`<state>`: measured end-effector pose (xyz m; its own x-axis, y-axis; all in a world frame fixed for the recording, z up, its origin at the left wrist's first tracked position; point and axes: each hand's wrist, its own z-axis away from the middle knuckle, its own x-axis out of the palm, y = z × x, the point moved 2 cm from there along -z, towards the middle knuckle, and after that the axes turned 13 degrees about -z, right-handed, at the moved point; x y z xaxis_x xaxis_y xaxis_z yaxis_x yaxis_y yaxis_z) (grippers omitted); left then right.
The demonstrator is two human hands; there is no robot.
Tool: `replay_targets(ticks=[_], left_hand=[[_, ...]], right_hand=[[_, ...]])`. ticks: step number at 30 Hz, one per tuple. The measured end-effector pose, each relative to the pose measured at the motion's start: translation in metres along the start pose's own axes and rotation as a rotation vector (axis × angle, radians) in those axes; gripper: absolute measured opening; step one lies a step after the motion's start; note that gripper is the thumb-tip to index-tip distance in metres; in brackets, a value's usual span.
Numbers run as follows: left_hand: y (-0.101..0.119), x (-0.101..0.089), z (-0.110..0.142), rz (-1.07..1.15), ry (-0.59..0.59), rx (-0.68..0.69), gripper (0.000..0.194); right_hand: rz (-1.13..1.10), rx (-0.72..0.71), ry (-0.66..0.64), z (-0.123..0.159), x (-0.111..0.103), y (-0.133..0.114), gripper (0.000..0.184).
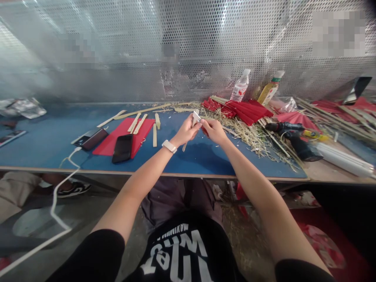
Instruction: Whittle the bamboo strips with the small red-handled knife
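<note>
Head | left hand (187,131) grips pale strip (184,147) | right hand (214,131) pinches white piece (196,116) between them

The left forearm (143,176) and right forearm (252,168) extend forward and converge, elbows slightly bent. The left grip (186,132) is closed, fingers curled. The right grip (215,132) is positioned just beside it, fingers bent inward; exact fingertip closure is unclear.
</note>
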<state>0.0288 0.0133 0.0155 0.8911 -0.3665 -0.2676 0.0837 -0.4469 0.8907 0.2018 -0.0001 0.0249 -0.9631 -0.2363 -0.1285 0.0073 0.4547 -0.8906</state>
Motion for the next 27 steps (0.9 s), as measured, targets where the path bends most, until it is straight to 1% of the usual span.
replay_targets(ticks=[3, 8, 10, 12, 17, 23, 25, 27], left_hand=[[-0.001, -0.001, -0.001, 0.003, 0.001, 0.002, 0.072], [0.001, 0.002, 0.0, 0.008, 0.033, 0.0, 0.074], [0.003, 0.004, 0.001, -0.004, 0.063, 0.012, 0.072], [0.004, 0.006, 0.002, -0.022, 0.079, 0.027, 0.072], [0.003, 0.006, 0.002, -0.007, 0.059, 0.005, 0.07], [0.009, 0.005, 0.003, 0.05, 0.066, -0.021, 0.075], [0.012, 0.005, 0.004, 0.079, 0.063, -0.03, 0.071], [0.013, 0.005, 0.004, 0.108, 0.072, -0.041, 0.061]], right_hand=[[-0.052, 0.027, 0.018, 0.001, 0.003, 0.004, 0.093], [-0.245, 0.122, 0.058, 0.0, 0.015, 0.012, 0.089], [-0.271, 0.159, 0.089, 0.0, 0.018, 0.014, 0.087], [-0.255, 0.16, 0.109, -0.001, 0.019, 0.014, 0.087], [-0.23, 0.147, 0.106, -0.003, 0.014, 0.013, 0.088], [-0.233, 0.131, 0.052, -0.004, 0.002, 0.007, 0.086], [-0.233, 0.128, 0.019, -0.003, -0.002, 0.004, 0.085], [-0.206, 0.127, -0.015, -0.002, -0.004, 0.001, 0.086]])
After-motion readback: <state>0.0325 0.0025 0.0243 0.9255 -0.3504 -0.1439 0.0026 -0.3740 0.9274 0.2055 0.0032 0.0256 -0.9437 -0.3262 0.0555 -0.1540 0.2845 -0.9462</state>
